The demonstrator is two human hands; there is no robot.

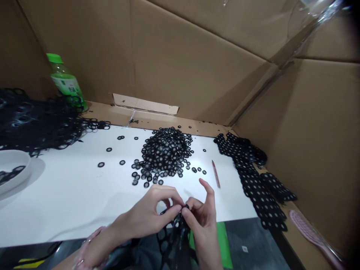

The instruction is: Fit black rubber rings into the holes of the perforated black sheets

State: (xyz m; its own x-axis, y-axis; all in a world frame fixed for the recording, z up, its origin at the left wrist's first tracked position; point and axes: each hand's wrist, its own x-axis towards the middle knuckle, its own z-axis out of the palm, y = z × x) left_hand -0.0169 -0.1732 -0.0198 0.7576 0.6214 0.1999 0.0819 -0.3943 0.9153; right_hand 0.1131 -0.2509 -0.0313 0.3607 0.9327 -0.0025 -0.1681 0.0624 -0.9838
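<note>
A pink bracelet (89, 243) circles the left wrist at the bottom edge; near it, black ring-patterned webbing (164, 240) hangs from the fingertips at the white tabletop's (70, 202) front edge. The step in hand appears to be fine finger work on the webbing's upper end; the next move likely calls for a steady pinch on one side and a small pull or push on the other. The left hand (153, 213) has thumb and forefinger nearly closed on the webbing. The right hand (206, 221) grips it with thumb against a curled finger, another finger raised clear. Beyond lies a heap of small black rings (167, 150).
</note>
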